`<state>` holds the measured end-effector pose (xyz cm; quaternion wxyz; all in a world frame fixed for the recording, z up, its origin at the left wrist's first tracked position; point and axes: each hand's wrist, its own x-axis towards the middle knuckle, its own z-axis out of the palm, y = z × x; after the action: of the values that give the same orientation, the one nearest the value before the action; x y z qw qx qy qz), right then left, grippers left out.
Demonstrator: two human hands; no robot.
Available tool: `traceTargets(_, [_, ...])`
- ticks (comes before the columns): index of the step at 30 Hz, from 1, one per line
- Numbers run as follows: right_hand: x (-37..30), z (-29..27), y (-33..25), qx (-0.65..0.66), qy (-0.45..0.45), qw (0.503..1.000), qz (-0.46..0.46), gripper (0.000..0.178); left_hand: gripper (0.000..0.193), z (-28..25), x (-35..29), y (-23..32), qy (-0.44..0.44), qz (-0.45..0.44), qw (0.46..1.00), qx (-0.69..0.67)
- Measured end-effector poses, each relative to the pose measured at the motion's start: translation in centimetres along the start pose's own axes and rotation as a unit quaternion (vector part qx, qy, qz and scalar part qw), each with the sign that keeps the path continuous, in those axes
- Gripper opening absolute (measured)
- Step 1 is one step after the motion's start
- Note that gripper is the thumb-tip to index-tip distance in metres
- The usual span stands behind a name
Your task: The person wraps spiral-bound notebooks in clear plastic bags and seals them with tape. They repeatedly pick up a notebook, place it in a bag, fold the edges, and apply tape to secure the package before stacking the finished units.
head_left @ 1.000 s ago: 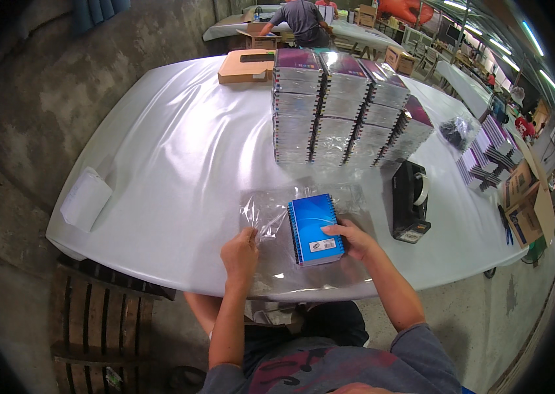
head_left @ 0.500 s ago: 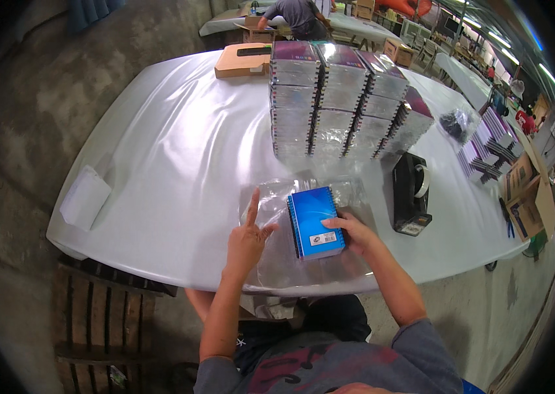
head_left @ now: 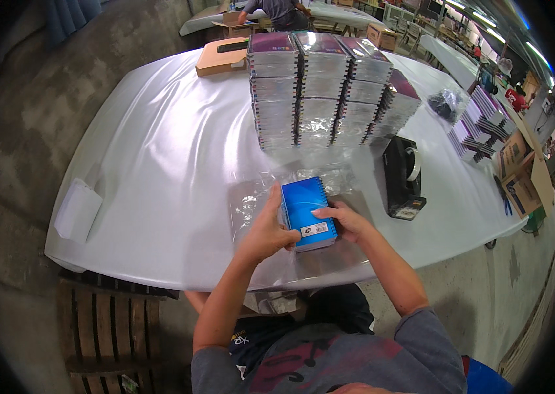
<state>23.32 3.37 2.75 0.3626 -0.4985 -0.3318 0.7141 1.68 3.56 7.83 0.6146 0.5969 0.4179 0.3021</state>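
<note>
A small stack of blue spiral notebooks (head_left: 308,209) lies on clear plastic wrap (head_left: 251,200) near the front edge of the white table (head_left: 159,151). My left hand (head_left: 267,226) presses against the stack's left side, fingers pointing up and thumb at its lower corner. On the right, my right hand (head_left: 343,220) grips the stack's edge, with its fingers over the cover. Both hands hold the stack between them.
Tall stacks of wrapped spiral notebooks (head_left: 323,85) stand behind the blue stack. A black tape dispenser (head_left: 403,176) sits to the right. A cardboard box (head_left: 223,56) lies at the back, more notebooks (head_left: 477,125) at far right. Another person (head_left: 277,10) works at a far table.
My left hand has moved right from the plastic wrap and closed against the blue stack's left side. The stack has settled flatter between both hands.
</note>
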Motion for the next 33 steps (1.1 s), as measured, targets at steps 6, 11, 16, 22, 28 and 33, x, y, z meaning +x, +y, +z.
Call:
traceTargets(6, [0.1, -0.2, 0.2, 0.012, -0.013, 1.0, -0.008, 0.072, 0.108, 0.6, 1.1, -0.4, -0.015, 0.008, 0.999, 0.051])
traceTargets(11, [-0.8, 0.3, -0.7, 0.04, -0.025, 0.999, 0.0, 0.066, 0.11, -1.4, -0.2, 0.0, -0.013, -0.03, 0.997, 0.075])
traceTargets(16, [-0.3, 0.8, -0.4, 0.022, -0.019, 1.0, -0.006, 0.064, 0.108, -1.1, -0.3, -0.5, -0.016, 0.0, 0.999, 0.048])
traceTargets(22, [-0.6, 1.9, -0.6, -0.064, 0.027, 0.997, -0.038, 0.058, 0.109, 0.5, 1.7, -1.6, -0.055, 0.021, 0.998, 0.02])
traceTargets(28, [0.9, 1.8, 3.4, -0.278, 0.163, 0.931, -0.168, 0.073, 0.119, 2.9, 4.0, -1.9, -0.097, 0.019, 0.985, 0.142])
traceTargets(33, [0.1, 3.2, 2.7, -0.311, 0.178, 0.921, -0.153, 0.087, 0.129, 2.1, 4.1, -3.3, -0.126, 0.091, 0.982, 0.111])
